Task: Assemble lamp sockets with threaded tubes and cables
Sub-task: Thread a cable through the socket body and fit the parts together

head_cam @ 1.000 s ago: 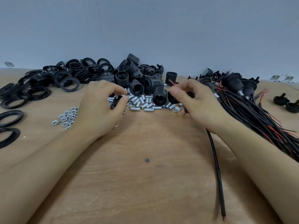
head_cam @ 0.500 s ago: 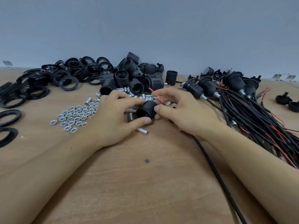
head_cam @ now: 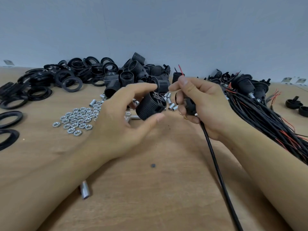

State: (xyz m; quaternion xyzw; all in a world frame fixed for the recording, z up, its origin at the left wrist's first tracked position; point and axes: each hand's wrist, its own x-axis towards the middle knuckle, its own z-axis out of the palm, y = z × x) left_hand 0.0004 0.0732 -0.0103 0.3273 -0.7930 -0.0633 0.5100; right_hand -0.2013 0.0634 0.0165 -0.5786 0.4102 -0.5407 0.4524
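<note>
Risk item: your left hand [head_cam: 123, 120] pinches the threaded socket body [head_cam: 150, 106], your right hand [head_cam: 202, 104] grips the black cable [head_cam: 216, 165]; its bared wire ends [head_cam: 179, 69] may splay and miss the socket's opening.

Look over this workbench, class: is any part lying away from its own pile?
Yes. One metal tube lies alone near the table's front edge, beside the left forearm, far from the tube pile behind the hands. A small dark speck also sits alone mid-table; what it is cannot be told.
</note>
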